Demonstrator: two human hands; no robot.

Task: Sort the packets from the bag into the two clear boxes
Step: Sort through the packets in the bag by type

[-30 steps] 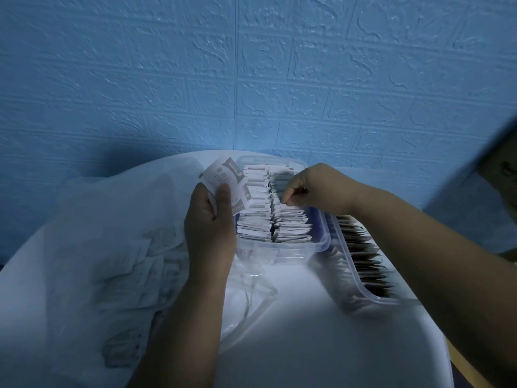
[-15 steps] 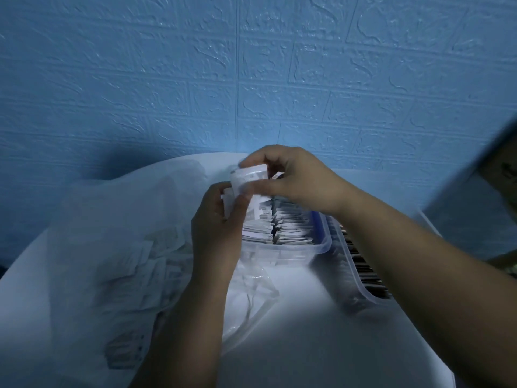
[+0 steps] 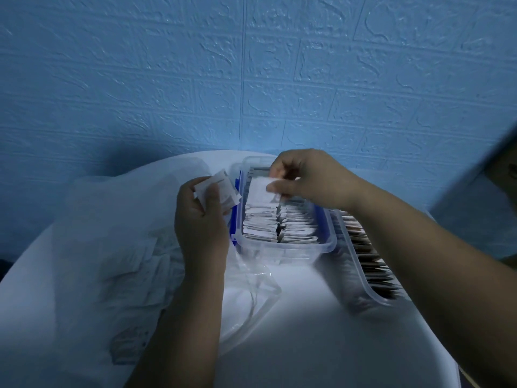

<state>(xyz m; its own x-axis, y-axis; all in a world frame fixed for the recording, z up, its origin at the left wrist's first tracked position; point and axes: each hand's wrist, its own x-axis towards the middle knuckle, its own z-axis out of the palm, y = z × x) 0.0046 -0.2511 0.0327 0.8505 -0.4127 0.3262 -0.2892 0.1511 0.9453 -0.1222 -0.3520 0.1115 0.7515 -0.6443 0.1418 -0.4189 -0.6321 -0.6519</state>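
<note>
Found left hand (image 3: 201, 219) at about 10 o'clock from table centre. Thumb and fingers curled round a small fan of white packets (image 3: 225, 191), held upright just beside the left wall of the near clear box (image 3: 282, 249).

Found right hand (image 3: 310, 177) at 12 o'clock over that box. Thumb and forefinger pinching a single white packet (image 3: 260, 191), other fingers curled. Held roughly upright, lower edge at the filed rows; could not tell whether touching them.

Counted two rows of filed white packets (image 3: 279, 225) standing on edge inside the near box, filling it nearly wall to wall. Noted blue latch clips (image 3: 234, 239) on its sides.

Spotted second clear box (image 3: 372, 295) at 3 o'clock, just beside the first, running toward 5 o'clock under the right forearm. Packed with brown-edged packets (image 3: 366, 256) on edge.

Saw translucent plastic bag (image 3: 117, 219) spread across 8 to 10 o'clock, loose packets (image 3: 140, 264) visible through it. Crumpled clear part of it lying just at 6 o'clock of the near box.

Had everything sitting on a round white table (image 3: 307, 345), with blue brick-embossed wall (image 3: 251, 79) behind at 12 o'clock.

Logged a dark blurred shape (image 3: 500, 163) at 2 o'clock, at frame edge; could not identify.
</note>
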